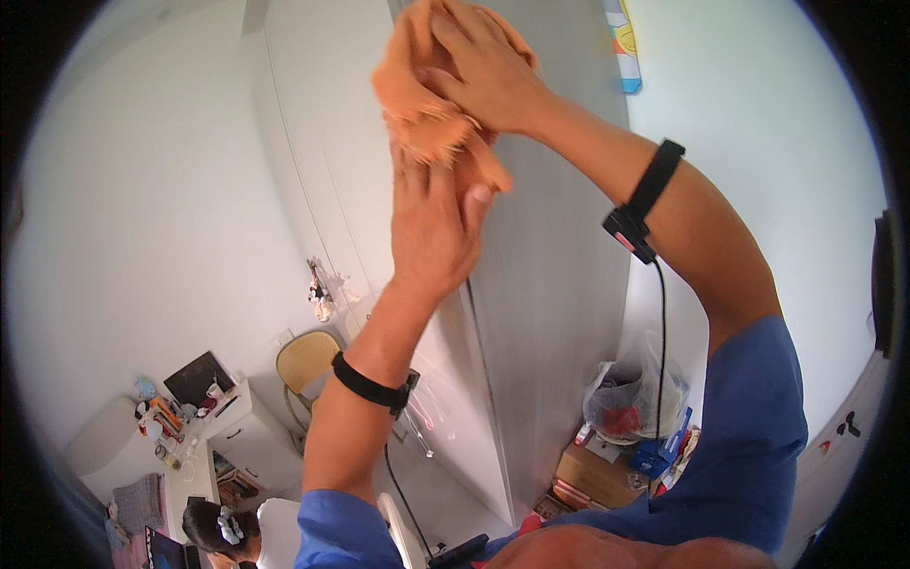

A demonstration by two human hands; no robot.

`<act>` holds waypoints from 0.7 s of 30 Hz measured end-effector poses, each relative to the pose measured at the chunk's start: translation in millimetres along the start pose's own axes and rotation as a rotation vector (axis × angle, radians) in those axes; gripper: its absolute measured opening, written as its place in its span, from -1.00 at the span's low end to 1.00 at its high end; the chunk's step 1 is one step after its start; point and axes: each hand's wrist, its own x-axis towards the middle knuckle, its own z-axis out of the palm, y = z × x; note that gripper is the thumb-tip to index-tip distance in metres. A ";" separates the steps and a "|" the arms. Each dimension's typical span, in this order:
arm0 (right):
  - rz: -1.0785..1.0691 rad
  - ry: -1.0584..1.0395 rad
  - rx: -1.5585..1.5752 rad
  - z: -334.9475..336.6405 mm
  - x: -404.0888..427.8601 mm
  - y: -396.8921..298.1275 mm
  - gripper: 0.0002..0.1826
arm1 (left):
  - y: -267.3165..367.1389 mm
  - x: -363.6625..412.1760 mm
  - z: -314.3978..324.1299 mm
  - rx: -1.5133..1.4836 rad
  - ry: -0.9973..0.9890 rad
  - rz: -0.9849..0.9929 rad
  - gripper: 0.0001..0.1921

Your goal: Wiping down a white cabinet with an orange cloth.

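Note:
An orange cloth (416, 89) with a frayed or fringed edge is bunched up high in front of me, by the upper part of a tall grey cabinet (554, 249). My right hand (490, 71) presses on the cloth from above, its fingers spread over the folds. Just below, my left hand (434, 220) reaches up to the cloth's lower edge, fingertips hidden under it and thumb apart. Whether the left fingers grip the cloth cannot be told. A black strap with a small device and cable sits on each arm.
At lower right, a clear plastic bag (625, 405) rests above a cardboard box (590, 473). A person (277, 526) sits at lower left by a white desk (188, 476) holding a dark monitor (199, 377). A chair with a woven back (307, 359) stands near the wall.

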 end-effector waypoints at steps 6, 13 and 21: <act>0.041 0.054 -0.098 2.2 54.8 18.3 -0.14 | -18.3 65.3 -8.5 0.044 0.045 0.071 -0.25; 0.169 0.165 0.017 9.2 85.5 65.1 -0.09 | -25.0 125.0 -40.6 0.907 -0.104 0.334 -0.17; 0.425 0.164 -0.046 16.1 60.9 183.3 -0.18 | -21.6 174.2 -14.3 1.041 -0.358 0.474 -0.28</act>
